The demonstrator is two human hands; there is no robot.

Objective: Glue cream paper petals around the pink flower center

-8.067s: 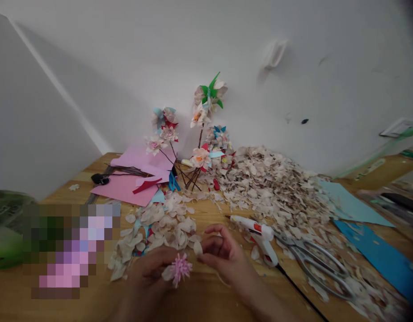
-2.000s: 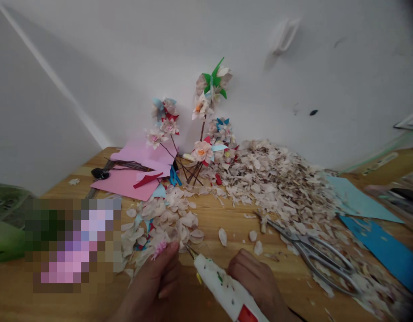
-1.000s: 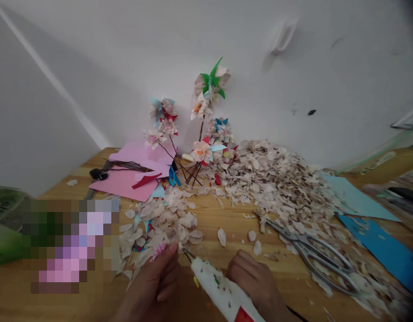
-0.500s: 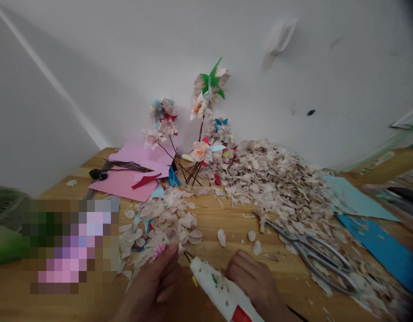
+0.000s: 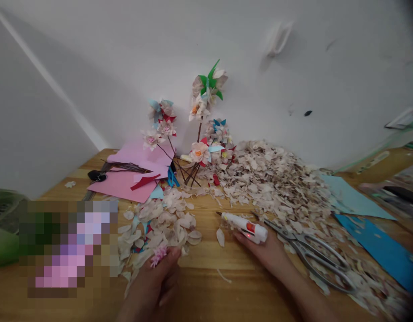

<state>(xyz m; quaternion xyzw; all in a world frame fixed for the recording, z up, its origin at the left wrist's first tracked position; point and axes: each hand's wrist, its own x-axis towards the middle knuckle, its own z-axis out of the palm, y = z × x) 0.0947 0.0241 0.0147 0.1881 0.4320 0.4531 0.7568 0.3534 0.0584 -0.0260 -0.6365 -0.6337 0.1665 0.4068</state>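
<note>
My left hand (image 5: 163, 273) is closed near the front of the table, its thumb and fingers pinched together. A small frilly pink flower centre (image 5: 158, 256) sticks out from its far left side. My right hand (image 5: 263, 251) is wrapped around a white hot glue gun (image 5: 240, 223), whose dark nozzle points left and a red light glows on its side. Just left of the glue gun lies a single dried petal (image 5: 220, 237). A loose pile of petals (image 5: 179, 219) lies beyond my left hand.
Flowers on twig stems (image 5: 200, 153) lean against the wall. A large petal heap (image 5: 273, 174) spreads at the back right. Metal scissors (image 5: 302, 243) lie right of my right hand. Pink paper (image 5: 126, 188) and blue paper (image 5: 377, 246) lie at either side.
My right hand has moved the glue gun away from my left hand, forward and slightly right, turning it so its side shows. My left hand stays nearly in place with the pink flower centre.
</note>
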